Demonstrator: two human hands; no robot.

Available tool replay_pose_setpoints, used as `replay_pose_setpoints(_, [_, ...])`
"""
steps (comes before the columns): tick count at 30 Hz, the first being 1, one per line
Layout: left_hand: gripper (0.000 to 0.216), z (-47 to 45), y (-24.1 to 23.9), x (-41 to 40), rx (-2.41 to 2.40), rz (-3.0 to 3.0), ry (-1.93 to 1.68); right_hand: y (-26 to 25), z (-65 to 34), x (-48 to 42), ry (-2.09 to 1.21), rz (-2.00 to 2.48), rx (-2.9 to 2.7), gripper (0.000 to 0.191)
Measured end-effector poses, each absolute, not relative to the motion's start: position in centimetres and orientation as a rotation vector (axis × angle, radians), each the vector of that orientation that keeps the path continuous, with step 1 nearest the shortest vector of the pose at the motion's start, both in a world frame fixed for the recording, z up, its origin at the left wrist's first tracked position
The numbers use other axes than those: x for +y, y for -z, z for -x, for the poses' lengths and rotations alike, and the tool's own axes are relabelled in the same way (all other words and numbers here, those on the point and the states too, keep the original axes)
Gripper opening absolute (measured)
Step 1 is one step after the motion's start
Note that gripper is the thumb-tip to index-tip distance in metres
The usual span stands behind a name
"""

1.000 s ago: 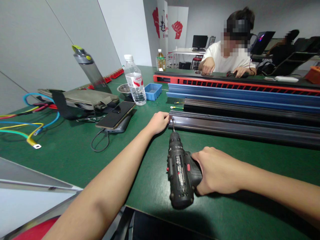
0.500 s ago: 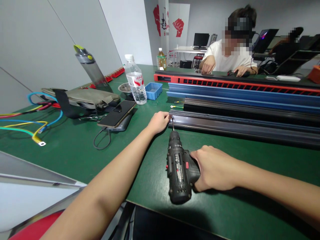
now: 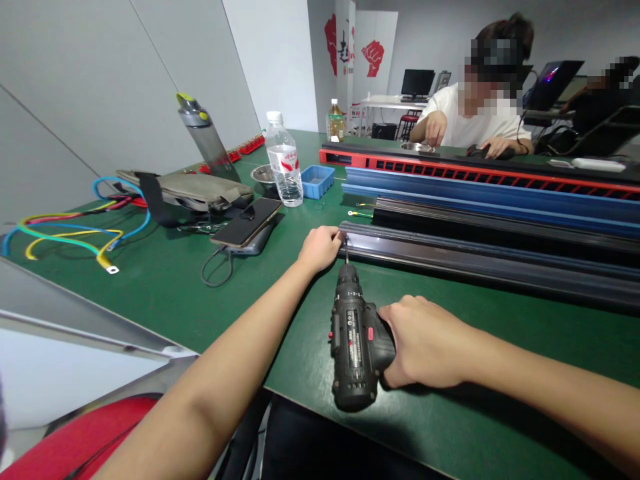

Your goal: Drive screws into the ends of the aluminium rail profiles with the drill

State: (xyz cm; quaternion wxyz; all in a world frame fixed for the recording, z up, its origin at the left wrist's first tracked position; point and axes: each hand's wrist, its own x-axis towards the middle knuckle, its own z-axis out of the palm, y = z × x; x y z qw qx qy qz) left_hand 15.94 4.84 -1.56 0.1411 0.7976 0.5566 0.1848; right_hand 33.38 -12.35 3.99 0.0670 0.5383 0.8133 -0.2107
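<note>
My right hand [image 3: 430,343] is wrapped around the handle of a black cordless drill [image 3: 354,353]. The drill points away from me, and its bit meets the left end of a long dark metal rail [image 3: 430,247] lying on the green table. At that same end, my left hand [image 3: 321,249] has its fingers closed on the rail, close beside the bit. Whatever lies right at the bit's tip is too small to make out. Just behind this rail is another dark rail [image 3: 475,217], with a thin green wire [image 3: 361,215] sticking out of its left end.
Farther back lie a blue rail [image 3: 450,187] and a red-and-black strip [image 3: 425,163]. A water bottle [image 3: 285,167], blue bin [image 3: 317,183], phone [image 3: 247,223], bag [image 3: 195,190] and cables [image 3: 75,233] are to the left. Another person [image 3: 480,110] sits opposite, hands on the table.
My view has turned a little to the left, so the background sits farther right. Both hands and the drill keep their places at the rail's end.
</note>
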Motion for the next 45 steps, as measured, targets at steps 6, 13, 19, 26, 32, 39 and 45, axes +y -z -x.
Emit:
replay_pose_setpoints(6, [0.038, -15.6, 2.0, 5.8, 1.512, -2.338, -0.566, -3.9, -33.2, -12.4, 0.668, -1.645, 2.468, 0.024])
replay_pose_setpoints(13, [0.038, -15.6, 1.9, 6.1, 1.474, -2.342, -0.584, -4.1, -32.6, -12.3, 0.647, -1.649, 2.432, 0.028])
replay_pose_setpoints(19, [0.040, -15.6, 1.9, 6.1, 1.471, -2.384, -0.570, -4.2, -32.6, -12.3, 0.673, -1.649, 2.426, 0.028])
replay_pose_setpoints(26, [0.040, -15.7, 2.0, 6.3, 1.475, -2.400, -0.568, -4.3, -32.4, -12.3, 0.662, -1.656, 2.405, 0.026])
replay_pose_setpoints(32, [0.040, -15.8, 1.8, 6.1, 1.435, -2.383, -0.574, -4.7, -32.0, -12.4, 0.621, -1.659, 2.403, 0.028])
replay_pose_setpoints(39, [0.039, -15.8, 1.9, 6.1, 1.408, -2.370, -0.588, -4.7, -31.6, -12.1, 0.510, -1.609, 2.368, 0.040])
replay_pose_setpoints(45, [0.040, -15.7, 1.8, 6.2, 1.406, -2.373, -0.585, -4.6, -31.9, -12.0, 0.571, -1.591, 2.384, 0.038])
